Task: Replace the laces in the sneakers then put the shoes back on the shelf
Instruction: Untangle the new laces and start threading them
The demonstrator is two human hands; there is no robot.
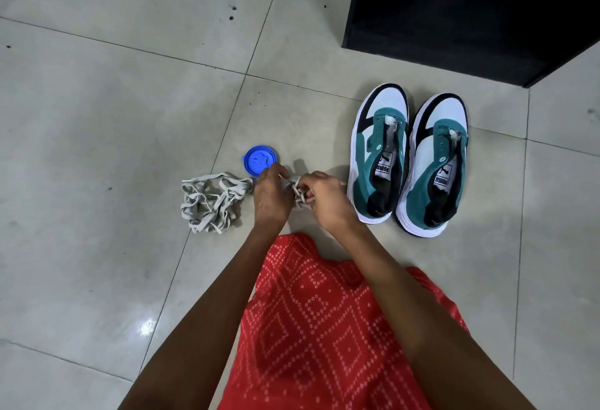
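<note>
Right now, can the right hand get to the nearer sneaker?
Probably yes: the nearer sneaker stands beside the right hand, bare floor between, though it and the left hand grip a bundled lace.

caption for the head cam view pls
Left hand and right hand grip a bundled grey lace beside a loose lace pile, blue lid and two unlaced teal sneakers.

A pale grey tiled floor [97, 101] with thin dark grout lines fills the view, marked by a few small dark specks [231, 13] near the top and a bright glint of light [147, 325] at lower left. A round blue plastic lid [259, 160] lies flat on one tile. Red fabric [324, 328] printed with white dotted diamonds covers the bottom centre.
</note>
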